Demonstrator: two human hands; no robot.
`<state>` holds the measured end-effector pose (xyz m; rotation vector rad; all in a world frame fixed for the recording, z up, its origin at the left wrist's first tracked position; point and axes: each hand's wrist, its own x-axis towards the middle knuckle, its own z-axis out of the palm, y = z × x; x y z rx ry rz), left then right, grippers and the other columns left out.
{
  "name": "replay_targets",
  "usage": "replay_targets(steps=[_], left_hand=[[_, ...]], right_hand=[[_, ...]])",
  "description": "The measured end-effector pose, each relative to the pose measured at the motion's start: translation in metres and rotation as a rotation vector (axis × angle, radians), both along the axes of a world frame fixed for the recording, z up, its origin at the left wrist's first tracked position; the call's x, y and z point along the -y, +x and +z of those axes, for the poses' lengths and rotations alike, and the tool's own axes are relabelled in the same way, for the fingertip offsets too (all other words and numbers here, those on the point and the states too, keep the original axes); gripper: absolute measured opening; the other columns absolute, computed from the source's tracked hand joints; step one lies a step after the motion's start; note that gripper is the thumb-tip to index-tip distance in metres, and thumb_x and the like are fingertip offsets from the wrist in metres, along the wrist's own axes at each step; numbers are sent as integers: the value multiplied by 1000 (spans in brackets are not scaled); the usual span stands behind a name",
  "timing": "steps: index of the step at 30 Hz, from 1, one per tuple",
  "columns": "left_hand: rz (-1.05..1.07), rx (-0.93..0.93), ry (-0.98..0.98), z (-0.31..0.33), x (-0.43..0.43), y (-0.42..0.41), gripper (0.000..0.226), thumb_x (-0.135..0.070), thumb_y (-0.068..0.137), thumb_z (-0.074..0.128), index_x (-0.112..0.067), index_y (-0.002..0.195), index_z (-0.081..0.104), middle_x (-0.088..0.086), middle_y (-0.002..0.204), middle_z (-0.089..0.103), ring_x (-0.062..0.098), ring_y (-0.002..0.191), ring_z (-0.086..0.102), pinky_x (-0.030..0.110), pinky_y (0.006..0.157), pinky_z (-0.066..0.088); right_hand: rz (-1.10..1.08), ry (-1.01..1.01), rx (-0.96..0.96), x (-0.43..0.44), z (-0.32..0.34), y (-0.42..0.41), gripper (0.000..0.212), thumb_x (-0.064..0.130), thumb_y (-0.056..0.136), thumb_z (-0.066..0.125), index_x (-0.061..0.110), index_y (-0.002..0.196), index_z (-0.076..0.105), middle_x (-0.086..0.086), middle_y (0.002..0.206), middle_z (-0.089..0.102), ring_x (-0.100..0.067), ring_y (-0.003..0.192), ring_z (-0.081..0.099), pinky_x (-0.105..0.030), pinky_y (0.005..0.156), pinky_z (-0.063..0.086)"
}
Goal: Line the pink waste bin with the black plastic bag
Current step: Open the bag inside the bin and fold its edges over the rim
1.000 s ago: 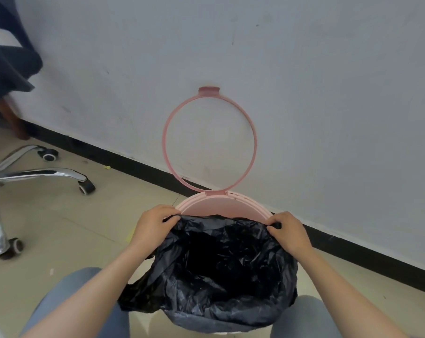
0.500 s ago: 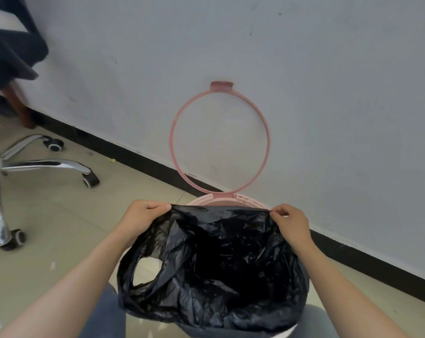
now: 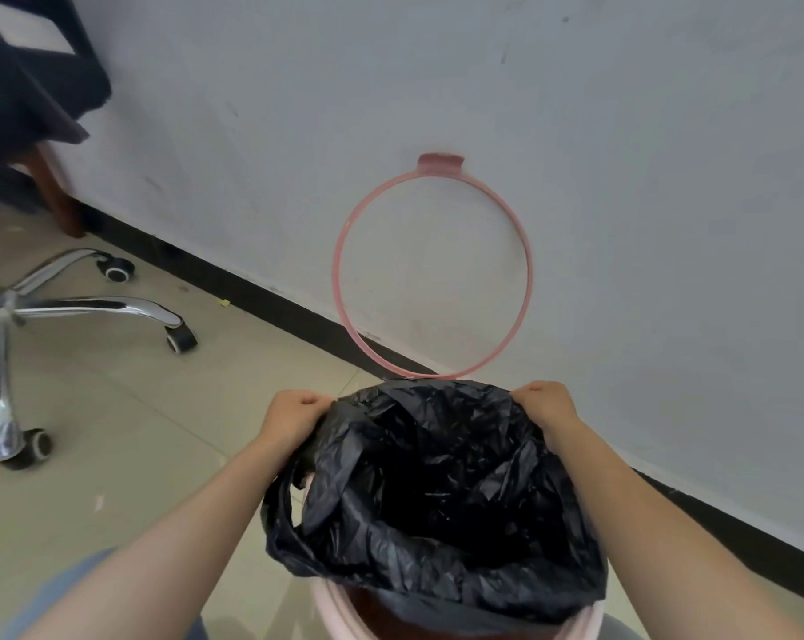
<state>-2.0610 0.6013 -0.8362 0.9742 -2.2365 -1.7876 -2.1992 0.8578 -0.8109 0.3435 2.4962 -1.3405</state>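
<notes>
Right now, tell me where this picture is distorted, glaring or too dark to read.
Head view: wide-angle bend curves the black skirting board; glare on the chrome chair base; the black plastic bag interior is too dark to read; both arms blur at the lower edge.

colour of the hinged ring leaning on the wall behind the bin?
Pink, the ring shows clearly in the head view, above the black bag.
</notes>
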Motion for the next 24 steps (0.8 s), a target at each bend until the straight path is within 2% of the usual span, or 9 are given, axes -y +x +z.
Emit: replay_targets(steps=[2,3,6,8,11,14,16,19,24], left_hand=[[-32,65,-28,-7,0,3,34,-2,82,60,-13,50,60,-3,49,59,16,63,52,18,56,43],[-33,78,-21,-8,0,5,33,-2,82,60,-13,51,60,-2,51,58,18,67,52,23,61,44],[10,65,-7,4,-1,7,13,1,82,57,-2,83,69,14,81,66,25,84,57,38,84,46],[24,11,-183,19,-1,9,23,-1,85,51,-1,104,65,19,109,65,30,101,58,37,93,42],[-171,-98,-530,47,-9,19,29,-14,91,46,-8,115,60,13,131,54,27,121,46,35,101,34],[-481,67,-614,52,-27,30,58,-42,90,45,-14,138,33,11,150,29,26,136,29,37,109,27],[-587,185,-530,45,-36,34,75,-54,85,45,-21,144,13,10,151,24,27,136,30,38,110,30],[-509,81,-361,30,-41,36,66,-49,82,54,-21,136,28,7,137,45,24,121,48,39,100,42],[-139,20,140,13,-41,46,40,-48,83,55,-17,108,58,2,110,65,14,89,62,26,70,45]], right_hand=[[-46,-82,129,0,4,-4,12,-5,80,58,2,74,51,-13,72,51,-22,67,48,-34,58,35],[-59,-106,170,-1,6,-4,9,-5,79,60,-2,79,53,-14,76,54,-23,66,50,-33,56,37],[-70,-123,157,-6,8,-2,18,0,80,65,-9,95,58,-17,93,57,-32,79,57,-38,66,46],[-52,-124,41,-7,11,3,27,7,81,67,-10,100,60,-19,104,62,-33,95,58,-40,83,48],[92,32,-268,-9,19,19,25,16,85,61,3,107,62,-17,122,59,-29,114,52,-36,96,39],[390,371,-516,-22,17,42,34,25,91,50,13,122,54,-15,136,47,-29,126,41,-38,104,32],[603,529,-408,-32,10,53,48,38,93,44,20,137,36,-12,147,34,-29,130,36,-41,106,32],[701,431,-224,-39,3,57,57,43,92,44,29,143,19,-3,149,31,-24,120,47,-34,97,38],[544,158,-134,-41,2,49,47,45,90,47,30,134,36,3,143,43,-20,126,43,-32,100,35]])
